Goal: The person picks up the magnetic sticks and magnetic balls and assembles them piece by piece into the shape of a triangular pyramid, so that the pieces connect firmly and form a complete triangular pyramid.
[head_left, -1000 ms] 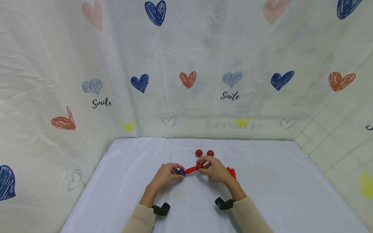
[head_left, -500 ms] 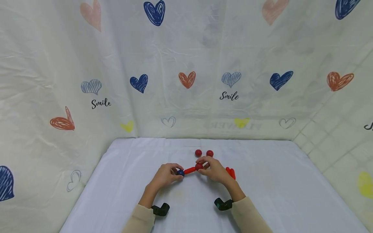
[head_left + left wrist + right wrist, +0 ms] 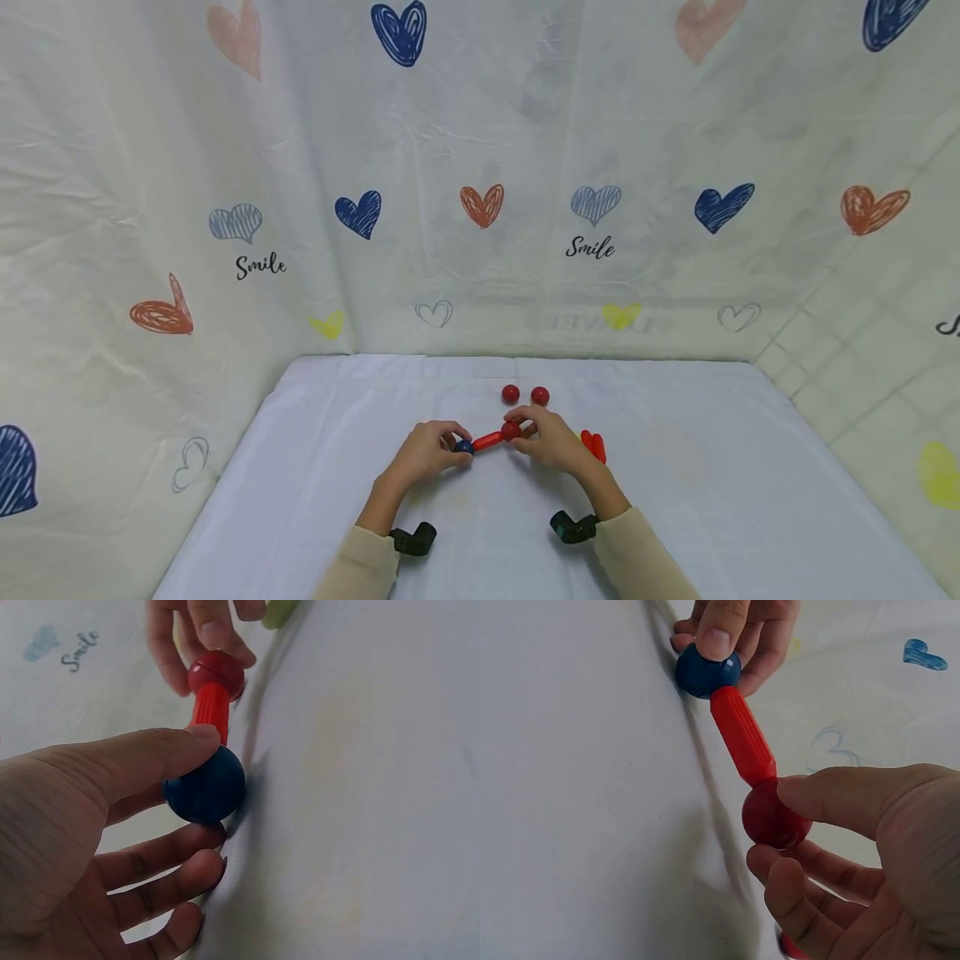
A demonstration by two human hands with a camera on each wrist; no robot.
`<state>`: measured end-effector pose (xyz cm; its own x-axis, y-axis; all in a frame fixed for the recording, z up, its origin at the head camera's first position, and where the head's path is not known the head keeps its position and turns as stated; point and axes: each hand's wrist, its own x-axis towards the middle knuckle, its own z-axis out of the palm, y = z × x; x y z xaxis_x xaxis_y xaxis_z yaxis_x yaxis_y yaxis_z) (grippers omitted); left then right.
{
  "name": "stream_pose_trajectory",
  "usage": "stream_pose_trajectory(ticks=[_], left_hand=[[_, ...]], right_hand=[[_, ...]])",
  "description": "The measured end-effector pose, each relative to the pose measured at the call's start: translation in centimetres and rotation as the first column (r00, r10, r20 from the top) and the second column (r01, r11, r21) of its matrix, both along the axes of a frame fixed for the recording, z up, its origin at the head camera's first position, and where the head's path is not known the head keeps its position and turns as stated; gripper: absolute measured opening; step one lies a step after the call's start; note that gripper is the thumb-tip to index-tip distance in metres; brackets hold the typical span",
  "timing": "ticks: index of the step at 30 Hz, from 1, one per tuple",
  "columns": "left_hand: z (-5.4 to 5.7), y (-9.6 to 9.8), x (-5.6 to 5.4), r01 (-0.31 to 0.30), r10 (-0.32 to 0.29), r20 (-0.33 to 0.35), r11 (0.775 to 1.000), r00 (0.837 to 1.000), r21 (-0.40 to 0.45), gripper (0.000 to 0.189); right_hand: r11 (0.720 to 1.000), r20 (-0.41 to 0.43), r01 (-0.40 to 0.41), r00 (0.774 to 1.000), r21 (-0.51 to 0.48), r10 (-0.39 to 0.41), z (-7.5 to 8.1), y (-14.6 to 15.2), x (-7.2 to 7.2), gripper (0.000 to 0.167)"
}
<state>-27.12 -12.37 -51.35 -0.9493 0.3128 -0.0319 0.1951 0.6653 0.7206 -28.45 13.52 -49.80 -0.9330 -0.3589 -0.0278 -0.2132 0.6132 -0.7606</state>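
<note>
My left hand (image 3: 429, 450) pinches a dark blue ball (image 3: 206, 786) between thumb and fingers, low over the white tabletop. A ribbed red rod (image 3: 742, 735) joins this ball to a dark red ball (image 3: 775, 814), and the three form one piece. On the other end my right hand (image 3: 551, 437) pinches the red ball, thumb on one side and fingertips on the other. The rod slants up to the right in the head view. Whether the piece touches the cloth I cannot tell.
Two loose red balls, a left one (image 3: 511, 394) and a right one (image 3: 540, 396), lie behind my right hand. Red rods (image 3: 592, 446) lie beside my right wrist, with a yellow-green piece (image 3: 280, 612) partly hidden nearby. A heart-printed curtain (image 3: 480, 275) stands behind the table.
Both hands keep their hold on the joined balls and rod. The right hand has sunk very slightly toward the person, and a bit of yellow now shows beside it.
</note>
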Motion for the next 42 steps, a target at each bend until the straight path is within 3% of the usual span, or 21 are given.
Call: stream_pose_trajectory(ticks=[14, 29, 42], left_hand=[[0.2, 0.0, 0.1, 0.025, -0.025, 0.072, 1.000, 0.997, 0.004, 0.028], [-0.3, 0.6, 0.1, 0.006, -0.006, -0.029, 1.000, 1.000, 0.001, 0.016], [-0.1, 0.7, 0.3, -0.007, 0.007, -0.027, 1.000, 1.000, -0.021, 0.032]], right_hand=[[1.000, 0.008, -0.019, 1.000, 0.022, 0.019, 0.3, -0.1, 0.3, 0.033], [0.997, 0.030, -0.070, 0.997, -0.039, 0.071, 0.2, -0.1, 0.3, 0.031], [0.997, 0.017, 0.030, 0.999, -0.069, -0.029, 2.1, 2.7, 0.0, 0.032]])
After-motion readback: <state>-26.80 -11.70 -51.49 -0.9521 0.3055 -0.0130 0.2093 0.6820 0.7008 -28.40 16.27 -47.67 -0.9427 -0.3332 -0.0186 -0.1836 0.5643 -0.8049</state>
